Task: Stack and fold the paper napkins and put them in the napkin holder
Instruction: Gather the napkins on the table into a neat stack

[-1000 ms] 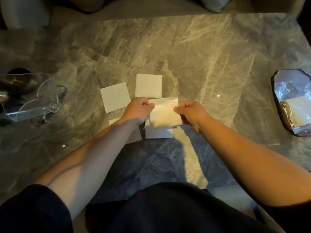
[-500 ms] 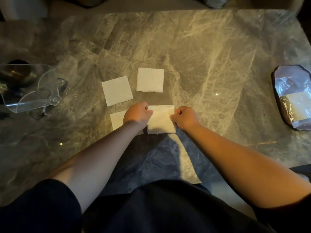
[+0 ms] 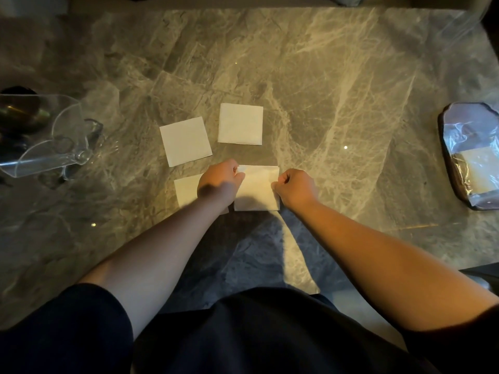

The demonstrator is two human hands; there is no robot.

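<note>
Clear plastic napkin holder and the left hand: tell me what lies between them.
In the head view, only bare grey marble table separates the clear plastic napkin holder from the left hand; the napkins lie elsewhere.

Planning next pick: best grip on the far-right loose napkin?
Probably pinch the napkin at its near edge, coming from the person's side. It lies flat on the marble table, apart from its neighbour; that edge looks layered, so should lift easiest.

On the grey marble table [image 3: 337,109], the left hand [image 3: 220,184] and right hand [image 3: 295,188] pinch opposite edges of a napkin [image 3: 256,191] lying flat. Three more napkins lie nearby: one [image 3: 185,141] upper left, one [image 3: 240,123] above, one [image 3: 186,191] partly under the left hand. A clear napkin holder [image 3: 51,147] sits at far left.
</note>
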